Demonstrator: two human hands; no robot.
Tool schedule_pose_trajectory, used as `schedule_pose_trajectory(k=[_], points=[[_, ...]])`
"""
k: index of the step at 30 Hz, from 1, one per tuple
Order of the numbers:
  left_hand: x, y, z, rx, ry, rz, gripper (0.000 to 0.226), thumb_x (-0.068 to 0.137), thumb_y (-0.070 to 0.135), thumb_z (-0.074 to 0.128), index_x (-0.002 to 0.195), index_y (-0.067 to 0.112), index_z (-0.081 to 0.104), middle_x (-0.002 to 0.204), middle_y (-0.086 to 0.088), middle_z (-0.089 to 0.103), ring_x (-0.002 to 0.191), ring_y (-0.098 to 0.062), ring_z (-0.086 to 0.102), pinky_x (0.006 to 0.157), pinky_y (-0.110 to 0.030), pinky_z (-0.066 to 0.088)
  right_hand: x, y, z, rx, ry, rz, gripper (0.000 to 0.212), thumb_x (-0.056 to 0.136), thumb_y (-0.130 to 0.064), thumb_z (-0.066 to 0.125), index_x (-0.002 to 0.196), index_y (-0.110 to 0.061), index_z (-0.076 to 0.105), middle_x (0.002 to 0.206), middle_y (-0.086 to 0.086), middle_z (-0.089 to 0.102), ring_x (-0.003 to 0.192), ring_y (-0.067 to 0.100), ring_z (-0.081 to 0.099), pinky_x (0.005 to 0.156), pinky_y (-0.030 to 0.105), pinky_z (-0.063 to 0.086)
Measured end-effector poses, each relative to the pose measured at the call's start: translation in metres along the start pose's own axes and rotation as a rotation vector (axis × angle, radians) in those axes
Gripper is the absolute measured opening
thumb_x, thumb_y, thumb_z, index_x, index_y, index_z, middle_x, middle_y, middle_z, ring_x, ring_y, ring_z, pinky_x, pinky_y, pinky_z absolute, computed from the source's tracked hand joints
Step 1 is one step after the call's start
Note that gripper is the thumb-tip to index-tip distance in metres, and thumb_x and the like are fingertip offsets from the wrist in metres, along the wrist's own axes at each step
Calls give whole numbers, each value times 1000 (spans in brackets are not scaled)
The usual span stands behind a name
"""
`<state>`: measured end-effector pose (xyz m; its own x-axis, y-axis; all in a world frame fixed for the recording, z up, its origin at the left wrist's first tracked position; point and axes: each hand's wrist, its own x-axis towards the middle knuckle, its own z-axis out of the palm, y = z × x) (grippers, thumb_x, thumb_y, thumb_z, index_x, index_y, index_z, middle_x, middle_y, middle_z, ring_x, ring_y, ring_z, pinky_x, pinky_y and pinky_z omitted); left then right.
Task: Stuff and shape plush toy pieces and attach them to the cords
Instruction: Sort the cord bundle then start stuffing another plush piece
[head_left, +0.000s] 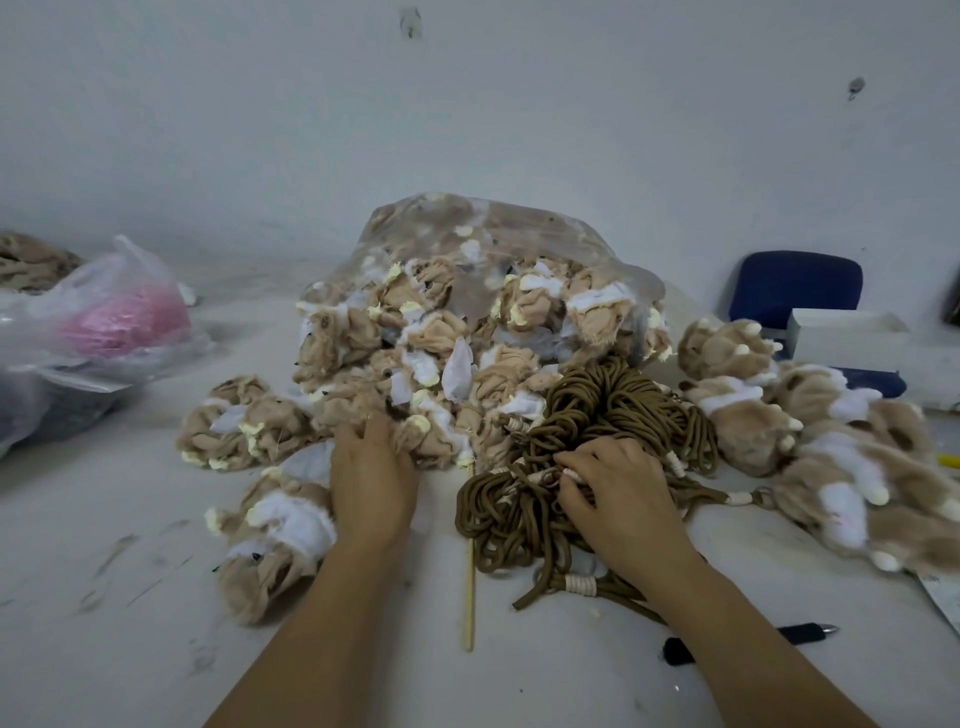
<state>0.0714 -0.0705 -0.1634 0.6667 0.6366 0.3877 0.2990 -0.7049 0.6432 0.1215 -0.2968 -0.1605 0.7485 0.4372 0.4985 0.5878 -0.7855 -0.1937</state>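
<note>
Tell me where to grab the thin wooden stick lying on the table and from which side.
Grip the wooden stick on its bare lower half, from above, pinching across its width. It lies flat, pointing away from the person, between the left hand and the brown cords. Its far end runs under the plush pieces, so the near part is probably freest.

Two hands (371, 483), one stick (470, 587), one pen (753, 642).

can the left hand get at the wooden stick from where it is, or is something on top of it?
Probably yes. The wooden stick lies bare on the table between the two forearms, just beside the left hand. Only its far end runs under the plush pieces; the brown cords sit to its right, apart.
</note>
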Motion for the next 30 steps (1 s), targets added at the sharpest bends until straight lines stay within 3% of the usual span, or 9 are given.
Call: schedule_pose_trajectory(k=[6, 10, 13, 15, 17, 19, 23, 26, 30], points=[[-5, 21, -6, -501, 184, 141, 22, 96, 27, 61, 115, 25, 52, 117, 3, 49, 98, -10, 50, 76, -23, 43, -1, -1, -5, 48, -46, 5, 35, 97, -28, 45, 128, -25, 59, 118, -9, 55, 115, 13, 42, 99, 28, 28], [-22, 44, -2, -815, -53, 110, 24, 94, 32, 64, 112, 44, 52, 118, 9, 58, 103, -4, 59, 84, -23, 52, 1, -8, -14, 147, 81, -31, 31, 98, -20, 46, 122, -13, 64, 116, -1, 60, 113, 17, 51, 110, 38, 31], [-34, 53, 5, -922, -230, 116, 24, 96, 34, 62, 117, 44, 57, 127, 7, 59, 115, -11, 60, 83, -25, 55, 0, -15, -22, 288, 115, -78, 45, 98, -47, 35, 116, -18, 63, 112, -7, 60, 108, 9, 51, 99, 29, 38], [-44, 58, 8, -935, -303, 179, 21, 93, 41, 60, 113, 49, 59, 122, 16, 60, 111, -6, 61, 84, -25, 54, -4, -19, -24, 404, 43, -75, 54, 92, -66, 28, 110, -25, 59, 104, -16, 56, 103, 0, 47, 87, 16, 37], [-53, 62, 9, -875, -325, 286, 17, 90, 39, 56, 103, 48, 60, 110, 23, 59, 101, -2, 60, 83, -21, 50, -7, -20, -24, 538, -5, -8, 41, 89, -69, 34, 102, -38, 57, 96, -22, 55, 97, -6, 48, 77, 11, 37], [-59, 64, 12, -812, -312, 399, 14, 91, 28, 55, 97, 40, 60, 102, 22, 56, 99, -3, 59, 82, -13, 46, -7, -18, -23, 678, 28, 90, 16, 95, -51, 46, 86, -43, 57, 84, -22, 58, 82, -8, 53, 65, 8, 39], [-65, 67, 14, -783, -248, 342, 8, 89, 32, 63, 92, 32, 56, 97, 17, 53, 92, -7, 58, 77, -15, 46, -7, -11, -20, 800, 56, 266, 25, 97, -32, 45, 76, -23, 54, 68, -10, 60, 58, 0, 49, 51, 9, 38], [-64, 67, 12, -763, -208, 244, 32, 80, 47, 66, 106, 43, 47, 114, 15, 50, 96, 2, 55, 76, -11, 46, -6, -10, -21, 913, 48, 281, 23, 95, -37, 45, 82, -27, 60, 79, -4, 63, 62, -2, 53, 55, 11, 42], [-57, 63, 10, -802, -399, 188, 55, 80, 57, 71, 130, 45, 50, 127, 25, 57, 114, 9, 54, 91, -14, 47, -5, -9, -26, 1134, 24, 341, 16, 94, -46, 50, 94, -48, 66, 90, -6, 70, 85, 4, 66, 73, 19, 54]])
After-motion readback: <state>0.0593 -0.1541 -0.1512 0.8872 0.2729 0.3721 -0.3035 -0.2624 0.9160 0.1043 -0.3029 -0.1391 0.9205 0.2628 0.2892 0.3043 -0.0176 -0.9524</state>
